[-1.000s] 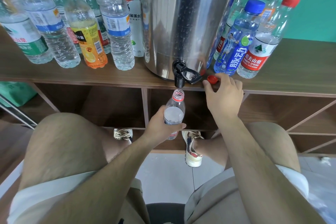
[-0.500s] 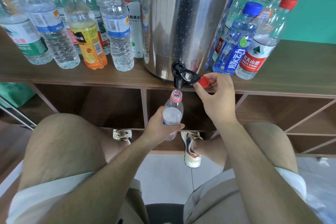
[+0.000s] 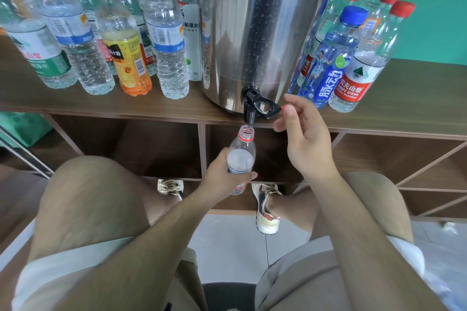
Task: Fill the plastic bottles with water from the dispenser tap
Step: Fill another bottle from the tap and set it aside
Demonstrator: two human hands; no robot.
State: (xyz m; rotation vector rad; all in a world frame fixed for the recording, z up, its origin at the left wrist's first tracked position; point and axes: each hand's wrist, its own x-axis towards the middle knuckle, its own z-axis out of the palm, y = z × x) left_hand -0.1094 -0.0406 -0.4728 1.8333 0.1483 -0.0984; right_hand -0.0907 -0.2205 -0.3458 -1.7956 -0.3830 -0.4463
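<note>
Head view: left hand (image 3: 222, 174) grips open plastic bottle (image 3: 240, 159) upright, its mouth just under black tap (image 3: 250, 111) of steel dispenser (image 3: 260, 33) on wooden shelf (image 3: 417, 103). Right hand (image 3: 305, 139) pinches red cap (image 3: 286, 108) just right of the tap lever; whether it touches the lever is unclear.

wooden shelf (image 3: 417, 98), open cubbies (image 3: 151, 146) below | teal wall (image 3: 434, 20) behind | 2 sneakers (image 3: 266, 209) on white tiled floor (image 3: 227, 247) | beige shorts (image 3: 290, 275)

On the shelf (image 3: 417, 98), the dispenser (image 3: 257, 20) stands between the left bottles (image 3: 166, 40) and right bottles (image 3: 336, 63). Under its tap (image 3: 250, 111) is the held bottle (image 3: 241, 156); right of the tap, the cap (image 3: 286, 108).
</note>
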